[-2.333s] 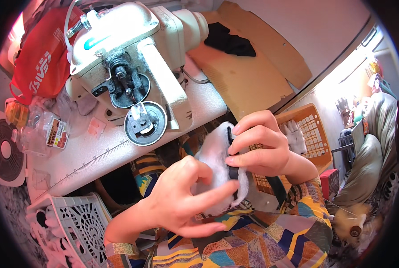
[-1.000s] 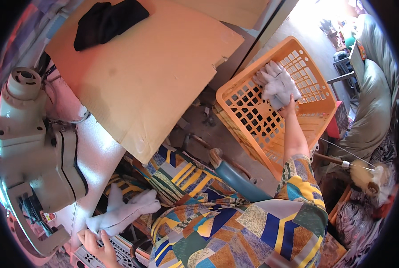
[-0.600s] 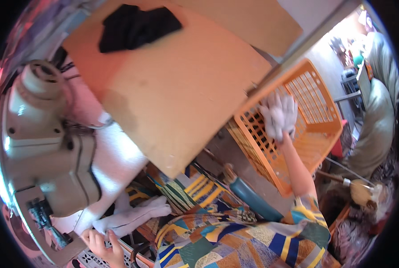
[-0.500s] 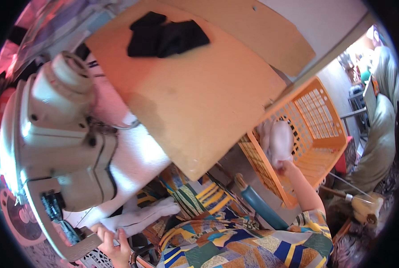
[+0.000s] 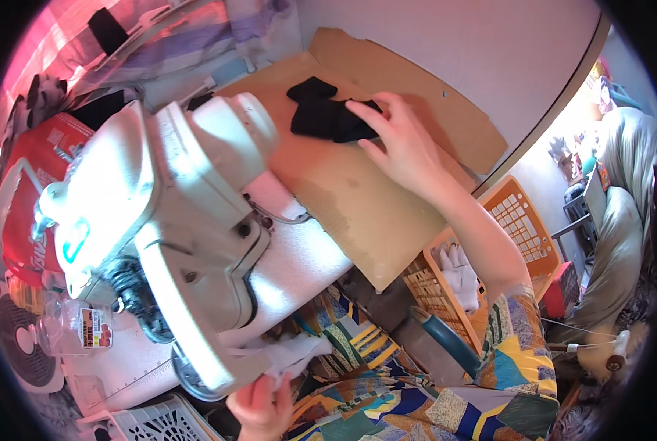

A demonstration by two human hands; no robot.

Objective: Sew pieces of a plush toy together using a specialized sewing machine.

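Note:
My right hand [image 5: 398,143] reaches over the cardboard sheet [image 5: 343,213], fingers spread and holding nothing. Its fingertips are at the edge of a folded black cloth piece [image 5: 317,117]; whether they touch it I cannot tell. Low in the picture, my left hand [image 5: 261,404] has its fingers curled on the end of a soft white fabric piece [image 5: 306,351], beside the lower rim of a cream-coloured machine [image 5: 196,198]. The white fabric lies across the edge of the white table; part of it is hidden by the machine.
An orange plastic basket [image 5: 519,228] holds white fabric pieces [image 5: 457,275] at the right, below my forearm. Left of the machine are a clear plastic jar [image 5: 63,331] and a red bag [image 5: 34,191]. A white crate [image 5: 159,425] stands low at the left. Patterned clothing covers my lap.
My right hand has left the orange basket and moved up and left to the black cloth. White fabric stays in the basket. The view has shifted; my left hand remains at the white fabric.

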